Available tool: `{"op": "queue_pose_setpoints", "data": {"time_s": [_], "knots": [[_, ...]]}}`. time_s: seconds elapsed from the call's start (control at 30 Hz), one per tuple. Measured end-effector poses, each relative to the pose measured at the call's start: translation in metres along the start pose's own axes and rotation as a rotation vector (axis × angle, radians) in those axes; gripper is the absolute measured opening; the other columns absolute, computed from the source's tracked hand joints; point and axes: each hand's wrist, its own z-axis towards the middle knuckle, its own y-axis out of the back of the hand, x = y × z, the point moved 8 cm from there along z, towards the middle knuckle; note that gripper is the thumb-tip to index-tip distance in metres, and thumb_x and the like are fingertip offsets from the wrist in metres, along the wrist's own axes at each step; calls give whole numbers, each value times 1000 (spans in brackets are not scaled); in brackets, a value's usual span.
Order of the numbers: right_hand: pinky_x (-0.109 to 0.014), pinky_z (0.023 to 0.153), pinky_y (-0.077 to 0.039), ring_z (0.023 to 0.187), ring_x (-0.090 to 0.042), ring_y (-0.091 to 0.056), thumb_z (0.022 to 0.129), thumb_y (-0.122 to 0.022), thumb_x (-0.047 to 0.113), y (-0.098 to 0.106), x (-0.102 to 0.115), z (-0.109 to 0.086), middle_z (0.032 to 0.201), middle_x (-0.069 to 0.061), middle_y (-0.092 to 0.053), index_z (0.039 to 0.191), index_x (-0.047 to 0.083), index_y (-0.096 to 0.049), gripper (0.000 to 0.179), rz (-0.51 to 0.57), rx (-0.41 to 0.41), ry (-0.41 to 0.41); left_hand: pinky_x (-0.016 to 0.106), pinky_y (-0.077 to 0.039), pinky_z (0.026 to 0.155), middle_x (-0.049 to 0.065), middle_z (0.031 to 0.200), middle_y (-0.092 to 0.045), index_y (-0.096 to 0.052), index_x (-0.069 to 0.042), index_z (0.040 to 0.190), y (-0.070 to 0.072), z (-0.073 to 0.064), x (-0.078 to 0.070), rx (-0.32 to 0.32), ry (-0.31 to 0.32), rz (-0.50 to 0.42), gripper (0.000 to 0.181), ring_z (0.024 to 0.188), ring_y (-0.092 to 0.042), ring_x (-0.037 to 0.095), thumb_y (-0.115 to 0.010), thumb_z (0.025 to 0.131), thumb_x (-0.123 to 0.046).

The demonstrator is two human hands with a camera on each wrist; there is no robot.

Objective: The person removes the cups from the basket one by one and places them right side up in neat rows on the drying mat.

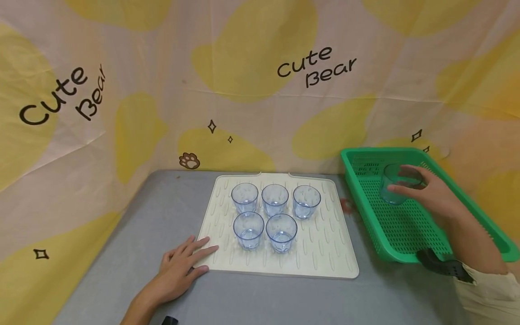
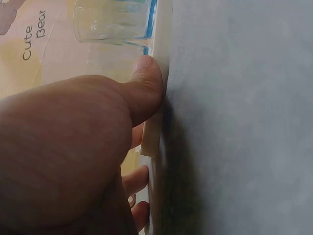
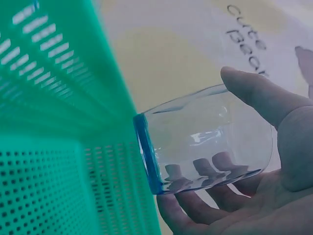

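In the head view my right hand point(image 1: 432, 192) holds a clear bluish drinking glass point(image 1: 392, 185) over the green basket point(image 1: 367, 225). The right wrist view shows this glass point(image 3: 205, 142) between the thumb on one side and the fingers on the other. My left hand point(image 1: 178, 271) lies with spread fingers on the left front corner of a cream draining mat point(image 1: 317, 257). In the left wrist view its thumb point(image 2: 146, 88) touches the mat's edge. Several matching glasses stand upright on the mat in two rows, among them a front-row glass point(image 1: 281, 232) and a back-row glass point(image 1: 306, 201).
The grey table point(image 1: 134, 225) carries the mat in the middle and the basket at the right. A patterned cloth point(image 1: 252, 90) hangs behind and along the left. A small black object point(image 1: 169, 320) shows at the bottom edge by the left forearm.
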Motion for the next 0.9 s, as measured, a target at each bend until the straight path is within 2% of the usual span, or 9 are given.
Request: {"op": "queue_pose_setpoints", "data": {"time_s": [0.03,0.1,0.13,0.2,0.23,0.27,0.3,0.57,0.9], "knots": [[-43,102,-32,103,21,-46,100,-61,29,-2,1,-2,125,34,-36,160,14,-17,76,12,1,9,58,-24,99,-2,155,-45,-55,-42,139,0,0,0,-2,-2,1,50,148,-30,40,-68,93,-30],[-32,101,-35,104,22,-48,100,-61,26,-4,4,-5,126,34,-38,159,15,-19,73,30,1,28,58,-24,99,-3,155,-45,-55,-42,140,0,0,0,-5,-5,-2,50,148,-30,40,-68,93,-30],[-31,101,-34,104,23,-49,100,-62,26,-5,5,-7,127,33,-38,159,17,-20,73,34,-1,31,57,-24,99,-3,155,-45,-55,-42,140,0,-1,0,-6,-6,-4,50,148,-30,40,-68,93,-30],[-18,89,-36,104,23,-51,99,-62,25,-7,8,-12,127,33,-40,158,19,-23,70,38,-7,45,57,-24,99,-3,155,-46,-55,-42,140,0,-1,0,-8,-8,-4,50,148,-30,40,-68,93,-30],[-15,87,-36,105,23,-52,99,-62,24,-9,10,-14,128,33,-41,157,20,-24,70,44,-9,52,57,-24,99,-3,155,-46,-55,-42,140,0,0,0,-10,-8,-3,50,148,-30,40,-68,93,-30],[-11,79,-36,105,24,-52,99,-62,24,-10,11,-17,128,33,-42,157,21,-25,69,40,-13,57,57,-24,99,-2,155,-46,-55,-42,140,0,0,0,-11,-10,-5,50,148,-30,40,-68,93,-30],[-10,79,-36,106,24,-52,99,-62,23,-12,13,-20,128,32,-42,157,21,-26,68,40,-15,65,57,-23,99,-2,155,-46,-55,-42,140,0,0,0,-12,-11,-6,50,148,-30,40,-68,93,-30],[-7,83,-42,113,18,-52,99,-62,12,-30,28,-39,135,25,-43,155,15,-27,66,81,-6,152,59,-23,100,-2,155,-45,-55,-42,140,-2,1,1,1,0,2,50,148,-29,41,-69,93,-31],[-11,84,-49,113,13,-55,97,-63,8,-51,40,-49,135,20,-46,152,16,-32,63,123,20,186,60,-24,100,-1,155,-45,-55,-41,140,-2,2,2,1,2,10,50,148,-30,41,-68,93,-31]]}}
